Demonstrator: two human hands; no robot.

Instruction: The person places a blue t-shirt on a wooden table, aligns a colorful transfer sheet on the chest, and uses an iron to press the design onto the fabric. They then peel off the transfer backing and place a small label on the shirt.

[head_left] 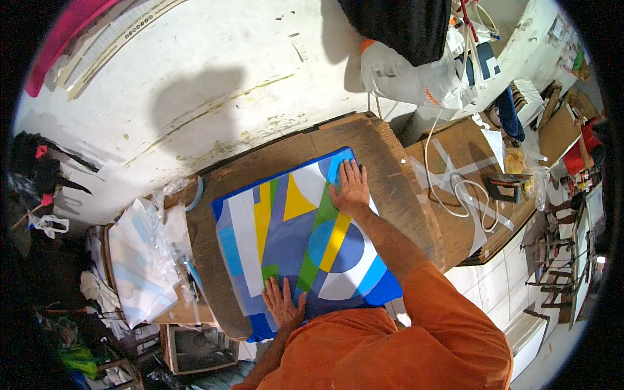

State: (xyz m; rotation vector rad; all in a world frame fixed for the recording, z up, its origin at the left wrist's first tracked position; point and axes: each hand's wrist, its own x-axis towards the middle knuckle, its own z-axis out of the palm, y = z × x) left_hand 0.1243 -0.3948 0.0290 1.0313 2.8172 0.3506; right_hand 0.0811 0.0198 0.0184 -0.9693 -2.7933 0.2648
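Note:
A square panel (pixel 299 247) with geometric patches of blue, green, yellow and white lies on a worn brown wooden board (pixel 390 162). My right hand (pixel 350 188) rests on the panel's upper right part, palm down, fingers extended toward the top edge. My left hand (pixel 284 305) lies on the lower middle of the panel with its fingers spread. Neither hand grips anything. The panel's bottom edge is partly hidden by my left arm and my orange shirt.
Pale cut sheets and clear plastic (pixel 140 260) sit at the left. A second board (pixel 448 234) at the right carries white tape, a looped cable (pixel 458 195) and small items. Bags (pixel 416 78) hang at the back wall. Clutter (pixel 572 156) fills the far right.

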